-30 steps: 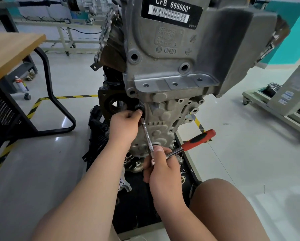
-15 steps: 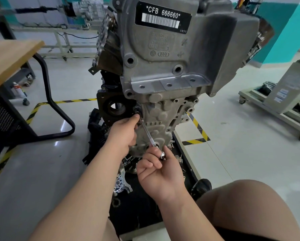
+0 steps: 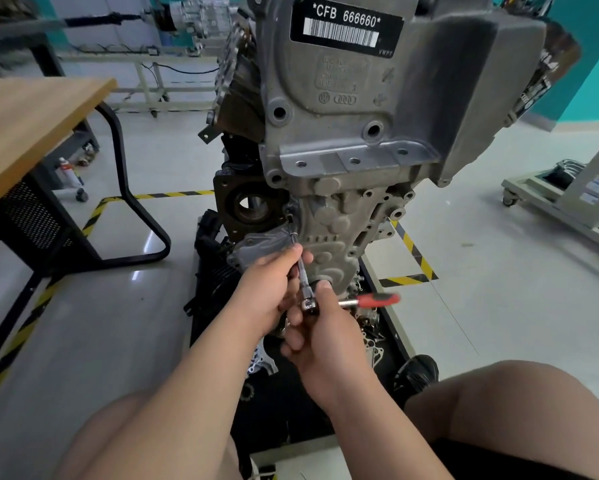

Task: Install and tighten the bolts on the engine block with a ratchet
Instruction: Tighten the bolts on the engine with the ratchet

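head view: left hand [image 3: 263,289], right hand [image 3: 326,332] grip ratchet [image 3: 374,300] at engine block [image 3: 343,140]

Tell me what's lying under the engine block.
A black tray holding loose metal parts. The left hand and right hand, gripping the ratchet, cover the lower end of the engine block, so what sits directly beneath is hidden.

Matt cast-metal engine block [image 3: 343,140], chromed ratchet [image 3: 329,299]

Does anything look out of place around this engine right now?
Nothing looks damaged or spilled, but small loose silver metal parts lie scattered on the black base under the grey cast-metal engine block, just right of the right hand gripping the red-handled ratchet.
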